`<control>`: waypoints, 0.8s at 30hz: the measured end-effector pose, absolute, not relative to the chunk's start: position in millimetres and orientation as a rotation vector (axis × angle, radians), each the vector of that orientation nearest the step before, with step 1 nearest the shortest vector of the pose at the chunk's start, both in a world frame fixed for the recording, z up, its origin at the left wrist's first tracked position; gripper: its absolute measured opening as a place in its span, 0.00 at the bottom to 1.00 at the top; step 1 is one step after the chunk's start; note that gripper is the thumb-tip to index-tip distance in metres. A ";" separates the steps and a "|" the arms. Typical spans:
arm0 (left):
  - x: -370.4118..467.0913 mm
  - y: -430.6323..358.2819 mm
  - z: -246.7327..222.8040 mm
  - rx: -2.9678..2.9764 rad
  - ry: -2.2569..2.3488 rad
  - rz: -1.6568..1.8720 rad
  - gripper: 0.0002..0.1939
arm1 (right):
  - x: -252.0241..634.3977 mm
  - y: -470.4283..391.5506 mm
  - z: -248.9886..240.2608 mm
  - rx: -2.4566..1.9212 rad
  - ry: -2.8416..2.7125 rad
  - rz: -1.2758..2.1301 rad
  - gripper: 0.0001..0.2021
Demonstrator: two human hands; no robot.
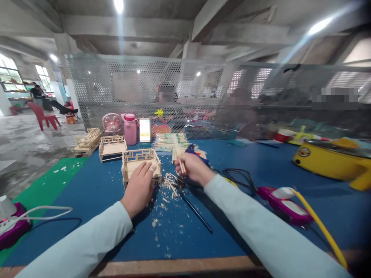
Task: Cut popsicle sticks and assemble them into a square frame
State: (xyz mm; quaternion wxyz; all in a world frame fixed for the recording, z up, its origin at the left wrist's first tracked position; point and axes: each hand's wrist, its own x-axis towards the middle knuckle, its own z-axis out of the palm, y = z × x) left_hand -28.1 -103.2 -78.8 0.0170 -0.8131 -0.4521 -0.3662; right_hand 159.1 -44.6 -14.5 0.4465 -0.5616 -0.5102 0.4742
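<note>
My left hand [140, 185] lies with its fingers stretched out over the near side of a small wooden model bed [142, 157] with latticed rails. Thin wooden sticks [182, 166] are pinched in my right hand [194, 166], to the right of the model. Between the hands, loose stick pieces [171, 184] and shavings litter the blue table top. Pliers with a dark handle [198, 214] lie below my right hand, their head partly among the scraps. A blue glue gun [191, 150] shows in part behind the right hand.
Two more wooden models [112, 147] stand behind left, beside a pink thermos [131, 129]. Bundled sticks [171, 142] lie at the back before a perforated metal screen [121, 92]. Rightward are a black cable [237, 175], a purple power strip [285, 204] and a yellow electric pan [321, 160].
</note>
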 end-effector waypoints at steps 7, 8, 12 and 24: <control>-41.8 -86.8 -88.5 -2.570 -1.581 -0.974 0.20 | 137.5 -84.7 -51.1 -1.574 -1.534 1.146 0.20; -45.8 -85.1 -87.6 -2.597 -1.572 -0.988 0.20 | 137.2 -85.4 -53.1 -1.611 -1.597 1.137 0.22; -55.7 -81.9 -81.6 -2.628 -1.550 -0.889 0.17 | 138.8 -84.3 -57.4 -1.701 -1.819 1.128 0.24; -28.4 -115.4 -63.1 -2.370 -1.471 -2.053 0.07 | 185.5 -109.1 -30.3 -1.270 -1.971 0.246 0.11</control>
